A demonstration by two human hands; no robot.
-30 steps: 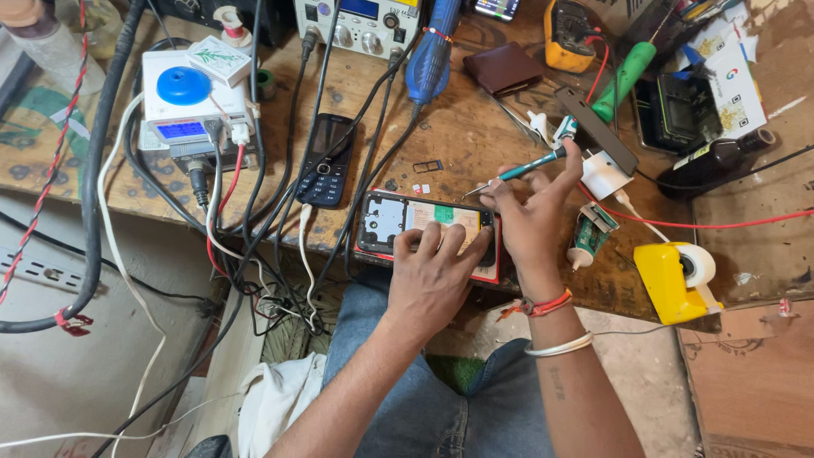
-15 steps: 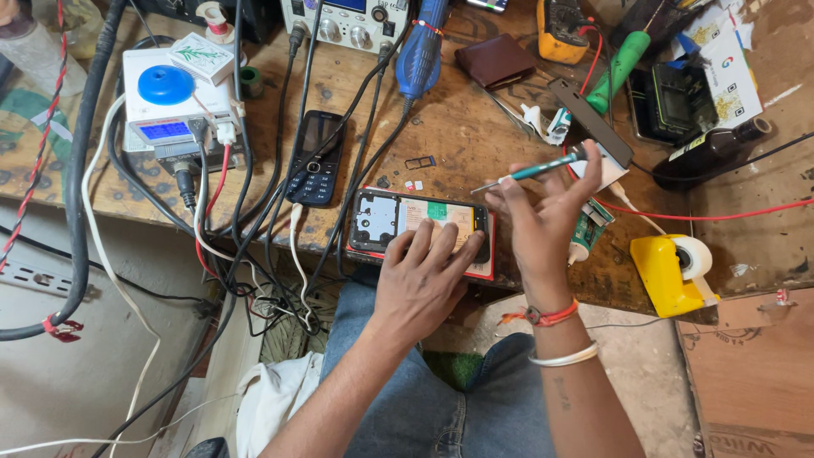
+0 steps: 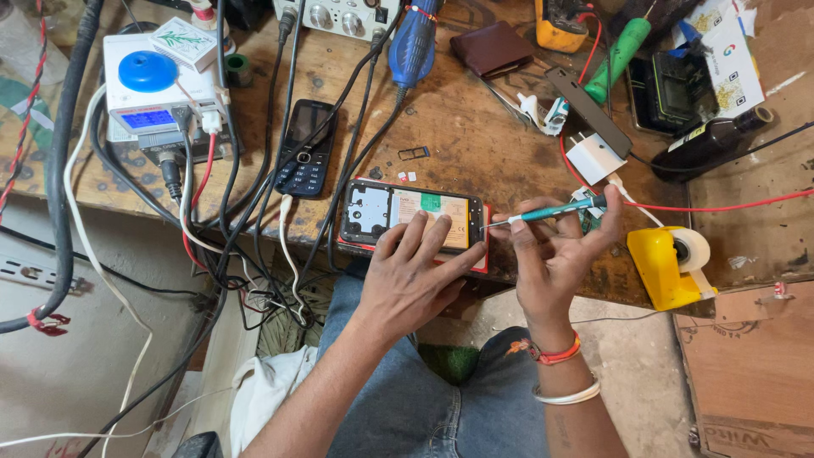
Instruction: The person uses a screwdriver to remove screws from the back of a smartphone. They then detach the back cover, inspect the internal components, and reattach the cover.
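Observation:
An opened smartphone (image 3: 381, 212) with its back cover off lies on a red mat at the front edge of the wooden bench (image 3: 475, 136). My left hand (image 3: 415, 271) rests flat on the phone's lower right part and holds it down. My right hand (image 3: 551, 254) grips a thin teal screwdriver (image 3: 551, 212). Its metal tip points left and meets the phone's right end. Orange and white bangles sit on my right wrist.
A black keypad phone (image 3: 303, 148) lies left of the open phone among several black cables. At back left stands a white power meter box (image 3: 157, 97). A yellow tape dispenser (image 3: 670, 263), white charger (image 3: 593, 157), brown wallet (image 3: 492, 47) and dark bottle (image 3: 708, 144) lie right.
My right hand has come down and left, bringing the screwdriver tip from above the bench onto the phone's right end. The left hand stayed on the phone.

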